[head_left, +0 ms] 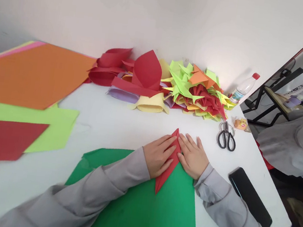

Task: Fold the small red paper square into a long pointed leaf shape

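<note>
A narrow red folded paper (166, 173), pointed at both ends, lies over the far edge of a green sheet (144, 213). Across its left side rests my left hand (159, 155), fingers stretched out and pressing flat on the paper. My right hand (192, 156) lies against the right edge near the far tip, its fingers extended and spread, thumb touching the paper. Both palms face down, and neither hand grips anything. Part of the red paper is hidden under the left fingers.
Large orange (33, 75), lime (57, 127) and dark red (0, 140) sheets lie at the left. Along the wall sit red paper shapes (147, 70) and a pile of folded lime pieces (182, 80). Scissors (226, 138), a bottle (242, 90) and a black phone (250, 197) are at the right.
</note>
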The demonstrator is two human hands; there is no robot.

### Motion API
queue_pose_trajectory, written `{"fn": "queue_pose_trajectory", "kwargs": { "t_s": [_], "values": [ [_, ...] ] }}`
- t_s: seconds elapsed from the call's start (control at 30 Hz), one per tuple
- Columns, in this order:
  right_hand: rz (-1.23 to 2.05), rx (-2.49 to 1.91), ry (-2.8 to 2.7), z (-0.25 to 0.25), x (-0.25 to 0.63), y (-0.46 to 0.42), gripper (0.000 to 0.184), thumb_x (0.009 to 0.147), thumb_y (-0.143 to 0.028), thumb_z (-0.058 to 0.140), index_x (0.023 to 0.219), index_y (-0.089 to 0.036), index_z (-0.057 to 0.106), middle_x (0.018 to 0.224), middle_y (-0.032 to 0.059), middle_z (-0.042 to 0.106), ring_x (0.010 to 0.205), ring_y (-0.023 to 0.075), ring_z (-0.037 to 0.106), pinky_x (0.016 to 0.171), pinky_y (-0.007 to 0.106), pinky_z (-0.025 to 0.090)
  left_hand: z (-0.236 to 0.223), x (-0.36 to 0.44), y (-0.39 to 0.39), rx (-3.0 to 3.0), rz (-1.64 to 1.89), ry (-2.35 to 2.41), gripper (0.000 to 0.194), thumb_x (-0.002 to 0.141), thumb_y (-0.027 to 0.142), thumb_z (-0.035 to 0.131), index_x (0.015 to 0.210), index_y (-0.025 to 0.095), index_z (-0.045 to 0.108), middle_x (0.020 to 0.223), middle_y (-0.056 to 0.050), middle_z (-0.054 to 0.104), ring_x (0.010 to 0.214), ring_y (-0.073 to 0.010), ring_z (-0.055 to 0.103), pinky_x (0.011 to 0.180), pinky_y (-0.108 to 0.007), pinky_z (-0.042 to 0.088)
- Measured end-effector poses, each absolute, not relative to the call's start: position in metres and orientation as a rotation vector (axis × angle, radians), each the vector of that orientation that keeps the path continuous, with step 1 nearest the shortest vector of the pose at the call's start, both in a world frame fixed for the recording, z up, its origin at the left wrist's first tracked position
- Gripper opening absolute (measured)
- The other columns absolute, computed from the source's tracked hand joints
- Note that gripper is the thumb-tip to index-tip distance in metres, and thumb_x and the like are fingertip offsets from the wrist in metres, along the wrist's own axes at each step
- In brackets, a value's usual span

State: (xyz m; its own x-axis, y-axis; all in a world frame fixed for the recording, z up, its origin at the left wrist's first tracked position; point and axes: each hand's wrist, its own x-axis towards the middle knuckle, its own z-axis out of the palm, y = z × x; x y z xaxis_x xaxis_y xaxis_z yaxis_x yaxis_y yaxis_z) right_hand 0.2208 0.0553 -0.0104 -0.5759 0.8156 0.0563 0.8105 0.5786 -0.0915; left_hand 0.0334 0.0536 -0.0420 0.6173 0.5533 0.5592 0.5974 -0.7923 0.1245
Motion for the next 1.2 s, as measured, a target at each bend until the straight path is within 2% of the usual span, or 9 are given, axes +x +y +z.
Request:
{"fn": "queue_pose_trajectory", "kwargs": {
  "t_s": [0.27,0.43,0.63,0.73,0.83,0.9,1.07,1.13,1.2],
  "values": [
    [0.145,-1.463,-2.675,-0.012,0.218,0.061,0.055,0.093,-0.034,0.032,0.143,-0.012,0.03,0.151,0.0108,0.026,0.139,0.0265,0.023,0.112,0.055,0.013,-0.052,0.03,0.055,-2.672,-0.823,-1.342,0.058,0.085,0.041,0.046,0.129,0.004,0.048,0.135,-0.027,0.045,0.13,-0.0405,0.035,0.103,-0.056,0.034],
    [0.323,-1.404,-2.5,-0.018,0.22,0.065,0.045,0.091,-0.039,0.043,0.129,-0.016,0.051,0.146,0.0136,0.037,0.137,0.0274,0.029,0.111,0.056,0.015,-0.051,0.026,0.06,-2.804,-0.875,-1.312,0.069,0.084,0.046,0.048,0.136,0.001,0.037,0.133,-0.025,0.048,0.128,-0.0392,0.037,0.105,-0.055,0.032],
    [0.651,-1.13,-2.082,-0.019,0.219,0.065,0.03,0.089,-0.033,0.05,0.112,-0.021,0.063,0.127,0.0123,0.057,0.119,0.0207,0.052,0.104,0.042,0.037,-0.052,0.026,0.064,-2.949,-1.444,-1.422,0.072,0.085,0.036,0.053,0.144,0.013,0.019,0.134,-0.02,0.049,0.122,-0.0289,0.05,0.102,-0.047,0.041],
    [0.768,-1.007,-1.921,-0.016,0.215,0.063,0.027,0.088,-0.033,0.053,0.107,-0.021,0.067,0.123,0.0124,0.058,0.115,0.0197,0.055,0.1,0.036,0.042,-0.053,0.028,0.066,-2.923,-1.851,-1.512,0.065,0.083,0.034,0.057,0.139,0.014,0.031,0.13,-0.019,0.052,0.12,-0.0266,0.053,0.098,-0.043,0.047],
    [0.829,-0.991,-1.801,-0.017,0.212,0.059,0.027,0.086,-0.038,0.056,0.103,-0.021,0.069,0.124,0.0124,0.057,0.117,0.021,0.054,0.101,0.038,0.043,-0.055,0.032,0.069,-2.818,-2.161,-1.598,0.047,0.078,0.038,0.064,0.117,0.014,0.055,0.131,-0.019,0.049,0.123,-0.0293,0.049,0.096,-0.044,0.049],
    [0.885,-0.992,-1.709,-0.02,0.211,0.058,0.029,0.083,-0.042,0.059,0.1,-0.022,0.07,0.126,0.0128,0.055,0.118,0.0221,0.054,0.1,0.039,0.044,-0.055,0.034,0.07,-2.773,-2.38,-1.658,0.043,0.073,0.041,0.068,0.105,0.014,0.062,0.13,-0.018,0.049,0.121,-0.0301,0.051,0.096,-0.045,0.049],
    [0.97,-1.07,-1.472,-0.024,0.207,0.056,0.033,0.072,-0.044,0.07,0.094,-0.02,0.072,0.131,0.0137,0.052,0.118,0.0255,0.054,0.097,0.04,0.046,-0.048,0.036,0.07,-2.704,-2.781,-1.799,0.037,0.062,0.043,0.078,0.078,0.012,0.065,0.123,-0.017,0.056,0.112,-0.03,0.058,0.099,-0.046,0.047],
    [1.081,-1.098,-1.361,-0.023,0.205,0.055,0.043,0.069,-0.043,0.073,0.105,-0.02,0.068,0.12,0.012,0.061,0.109,0.0242,0.06,0.09,0.037,0.051,-0.045,0.034,0.07,-2.683,-2.82,-1.867,0.039,0.058,0.041,0.081,0.076,0.012,0.064,0.116,-0.016,0.061,0.105,-0.0283,0.062,0.096,-0.047,0.049],
    [1.265,-1.087,-1.225,-0.021,0.204,0.054,0.061,0.067,-0.042,0.075,0.121,-0.02,0.058,0.094,0.0067,0.071,0.085,0.0204,0.068,0.073,0.033,0.056,-0.045,0.034,0.07,-2.663,-2.871,-1.929,0.048,0.053,0.039,0.084,0.086,0.012,0.062,0.11,-0.015,0.064,0.092,-0.0249,0.066,0.088,-0.046,0.054]
  ]
}}
